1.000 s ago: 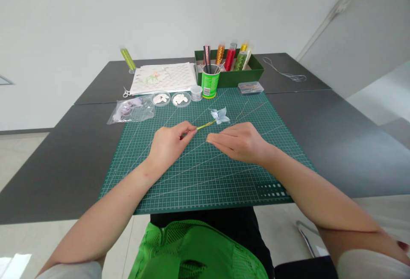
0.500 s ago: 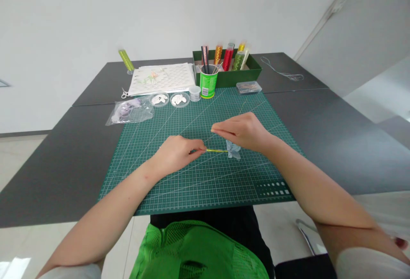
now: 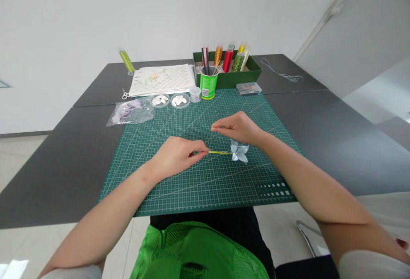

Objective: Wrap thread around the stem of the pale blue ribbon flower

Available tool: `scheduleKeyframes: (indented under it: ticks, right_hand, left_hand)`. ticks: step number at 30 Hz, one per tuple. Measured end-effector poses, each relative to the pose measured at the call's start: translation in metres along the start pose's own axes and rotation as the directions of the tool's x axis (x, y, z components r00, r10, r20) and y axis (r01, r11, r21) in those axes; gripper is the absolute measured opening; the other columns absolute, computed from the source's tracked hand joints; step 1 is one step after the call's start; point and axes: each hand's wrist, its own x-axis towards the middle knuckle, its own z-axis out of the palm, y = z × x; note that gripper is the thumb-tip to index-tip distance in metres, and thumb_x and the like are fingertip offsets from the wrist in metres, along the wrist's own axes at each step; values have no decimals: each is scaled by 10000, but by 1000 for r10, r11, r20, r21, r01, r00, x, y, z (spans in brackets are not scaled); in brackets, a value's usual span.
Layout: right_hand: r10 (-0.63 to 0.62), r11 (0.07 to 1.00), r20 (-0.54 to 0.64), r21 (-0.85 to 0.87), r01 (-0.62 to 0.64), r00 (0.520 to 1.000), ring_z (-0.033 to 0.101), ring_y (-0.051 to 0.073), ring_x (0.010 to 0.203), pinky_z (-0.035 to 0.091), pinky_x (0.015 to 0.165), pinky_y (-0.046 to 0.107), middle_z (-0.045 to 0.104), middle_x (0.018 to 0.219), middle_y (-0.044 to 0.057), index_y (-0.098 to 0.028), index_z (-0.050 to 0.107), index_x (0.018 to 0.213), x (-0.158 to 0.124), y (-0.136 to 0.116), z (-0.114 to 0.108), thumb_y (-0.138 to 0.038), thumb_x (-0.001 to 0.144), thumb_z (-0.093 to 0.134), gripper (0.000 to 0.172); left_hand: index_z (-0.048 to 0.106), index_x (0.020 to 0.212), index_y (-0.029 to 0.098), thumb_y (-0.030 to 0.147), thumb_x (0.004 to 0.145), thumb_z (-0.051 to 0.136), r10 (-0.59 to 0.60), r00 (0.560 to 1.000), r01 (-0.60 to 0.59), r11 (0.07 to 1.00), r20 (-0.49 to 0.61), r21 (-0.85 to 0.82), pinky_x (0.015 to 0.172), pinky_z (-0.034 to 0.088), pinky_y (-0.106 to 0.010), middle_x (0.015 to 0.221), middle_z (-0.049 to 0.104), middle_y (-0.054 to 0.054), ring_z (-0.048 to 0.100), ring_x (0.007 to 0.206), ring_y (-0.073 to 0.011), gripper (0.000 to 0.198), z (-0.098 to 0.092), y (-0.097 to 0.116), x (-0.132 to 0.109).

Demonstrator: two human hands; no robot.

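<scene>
My left hand [image 3: 181, 154] pinches the stem end of a pale blue artificial flower [image 3: 239, 152], its thin yellow-green stem [image 3: 220, 152] pointing right toward the petals. Above and slightly right of those fingertips, my right hand [image 3: 240, 128] is closed in a pinch on a fine thread [image 3: 210, 136]. That thread runs down to the stem by my left fingertips and is barely visible. The flower hangs below my right hand, over the green cutting mat [image 3: 179, 193].
Behind the hands stand a green can [image 3: 208, 86] of tools and a green box [image 3: 238, 79] of thread spools. Two dishes of white pieces [image 3: 180, 100], a plastic bag [image 3: 131, 111], scissors [image 3: 125, 94], white sheets [image 3: 179, 83] and a clear case [image 3: 249, 88] lie nearby.
The flower has shifted right and turned, so its petals show more fully. My right hand has moved slightly left and up; my left hand has edged right.
</scene>
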Motion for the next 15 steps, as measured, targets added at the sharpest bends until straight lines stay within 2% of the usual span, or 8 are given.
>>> scheduleKeyframes:
  ticks: [4, 7, 11, 15]
  right_hand:
    - [129, 975, 62, 175, -138, 990, 631, 121, 650, 451, 604, 228, 742, 742, 22, -154, 782, 862, 5, 7, 12, -392, 929, 639, 286]
    - [168, 950, 66, 254, -179, 984, 622, 131, 674, 473, 627, 247, 724, 733, 25, -153, 766, 822, 6, 6, 22, -376, 923, 630, 280]
    - [123, 950, 77, 281, -140, 989, 659, 140, 722, 506, 697, 264, 759, 832, 40, -155, 771, 908, 4, -5, 30, -344, 964, 555, 292]
    - [-13, 973, 101, 229, -11, 995, 685, 124, 709, 497, 676, 229, 782, 918, 38, -153, 763, 986, 0, -18, 29, -321, 1014, 491, 322]
  left_hand:
    - [744, 962, 247, 302, 971, 622, -28, 991, 20, 998, -131, -64, 519, 390, -191, 720, 750, 69, 627, 538, -71, 133, -3, 2, -1]
    - [761, 980, 238, 312, 958, 642, -143, 942, 107, 986, -304, -130, 540, 439, -180, 823, 785, 45, 656, 581, -74, 141, -3, 2, 0]
    - [775, 993, 236, 310, 926, 683, -282, 846, 225, 958, -452, -177, 603, 501, -179, 883, 799, 29, 723, 702, -107, 136, -4, -2, 2]
    - [777, 989, 229, 313, 920, 681, -347, 791, 287, 938, -504, -194, 643, 523, -197, 876, 803, 24, 747, 748, -131, 145, -3, -5, 4]
